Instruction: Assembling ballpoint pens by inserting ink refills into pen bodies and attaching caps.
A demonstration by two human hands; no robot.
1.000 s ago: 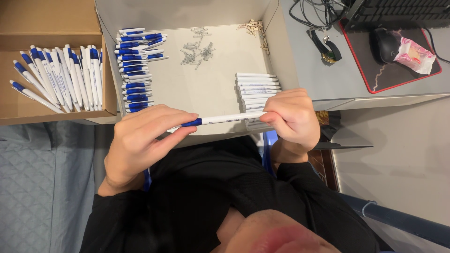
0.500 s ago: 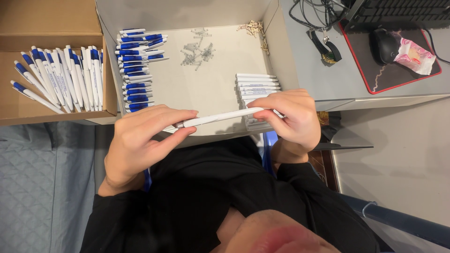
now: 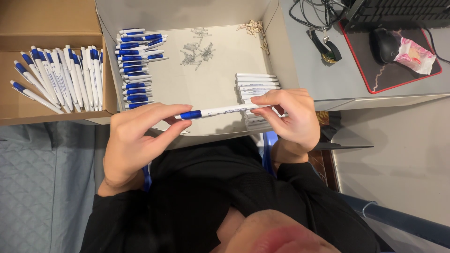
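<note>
Hands first: I saw my left hand pinching the blue-collared end of a white pen, thumb below and fingers closed over the top, while my right hand gripped the plain white end between thumb and fingertips. Pen lay level between both hands, held in the air just above the near wall of the open grey box. I judged it light, stiff and a bit slick, being thin smooth plastic; best taken at both ends with a fingertip pinch, as here, since squeezing the middle could bend it. Just beyond my right hand sat a stack of white barrels on the box floor. Left of centre lay a row of blue-and-white parts. Further in I noted a scatter of small springs and, at the far corner, a heap of tiny tan pieces. Cardboard box to the left held finished pens. Far right on the table: black mouse on a red-edged mat.
</note>
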